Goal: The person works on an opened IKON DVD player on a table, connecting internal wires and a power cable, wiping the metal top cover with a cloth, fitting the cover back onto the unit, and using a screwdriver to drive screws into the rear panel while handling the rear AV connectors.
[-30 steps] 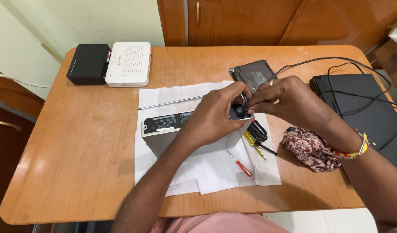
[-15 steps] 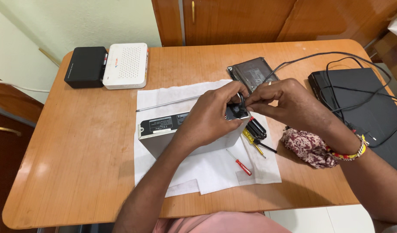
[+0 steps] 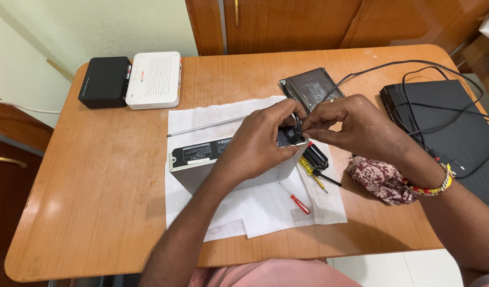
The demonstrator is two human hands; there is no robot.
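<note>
A flat grey metal device box [image 3: 202,159] stands tilted on a white paper sheet [image 3: 265,207] in the middle of the wooden table [image 3: 95,186]. My left hand [image 3: 257,141] grips the box's right end from above. My right hand [image 3: 348,125] meets it there and pinches a small black part [image 3: 296,130] between thumb and forefinger at the box's top right corner. A thin metal rod [image 3: 204,127] lies on the paper behind the box.
A red screwdriver [image 3: 294,197], a yellow screwdriver [image 3: 311,172] and a black tool [image 3: 316,155] lie right of the box. A patterned cloth pouch [image 3: 380,179], a dark drive [image 3: 311,87], a black box with cables [image 3: 446,127], and black [image 3: 103,82] and white [image 3: 155,79] routers sit around.
Both hands stay at the box's right end, working the small black part; the view has shifted slightly and the box seems hardly moved.
</note>
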